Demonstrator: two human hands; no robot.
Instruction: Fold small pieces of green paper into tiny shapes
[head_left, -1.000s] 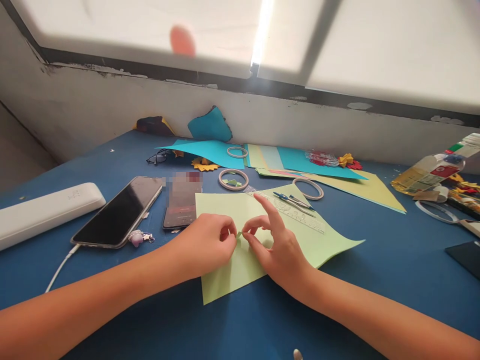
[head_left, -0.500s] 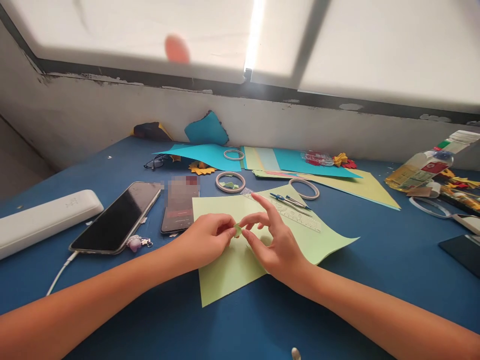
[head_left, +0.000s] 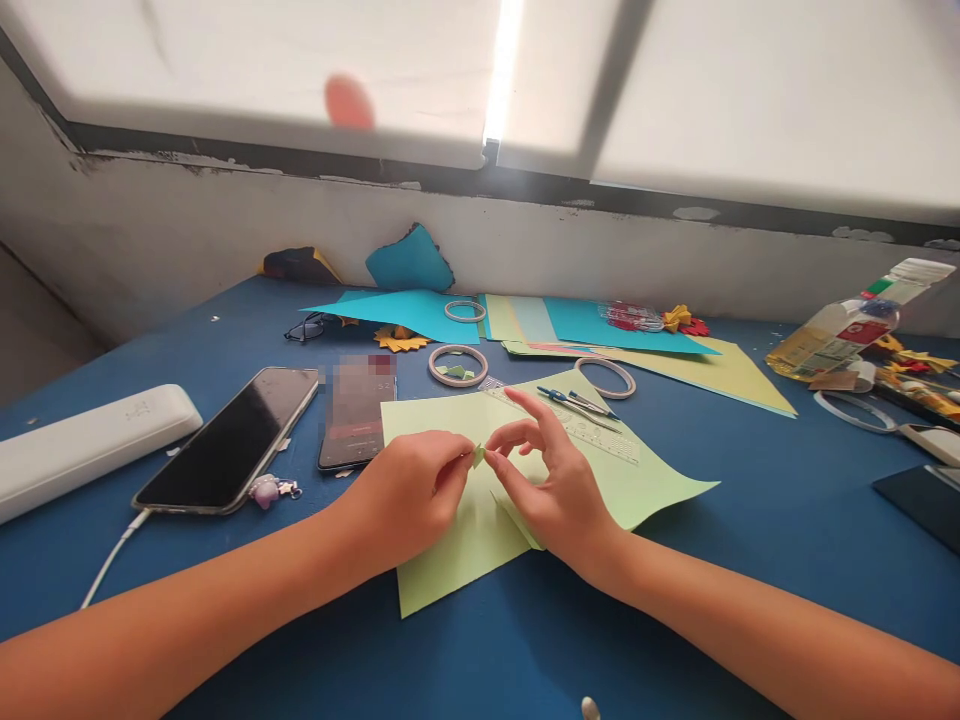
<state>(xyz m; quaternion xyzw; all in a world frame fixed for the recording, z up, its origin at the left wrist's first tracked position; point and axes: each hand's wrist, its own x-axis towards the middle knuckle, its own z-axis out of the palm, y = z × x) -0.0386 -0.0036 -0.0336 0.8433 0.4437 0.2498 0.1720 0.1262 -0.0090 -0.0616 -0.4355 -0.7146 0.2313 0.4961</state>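
Held a small green paper piece (head_left: 478,456) over the light-green sheet (head_left: 450,578), in the near middle of the desk (head_left: 315,660). Pinched it with the left hand (head_left: 412,490) and right hand (head_left: 562,490) at opposite sides, fingers of each together on it, presumably to control so small a piece. Stretched one right finger far and left, likely clear of the grip; curled the left fingers inward. Noted green scraps (head_left: 452,372) inside a tape roll (head_left: 459,382) farther off, perhaps penned against scattering; ruler (head_left: 611,440) and compass (head_left: 555,397) on the sheet's far right, possibly weighting it.
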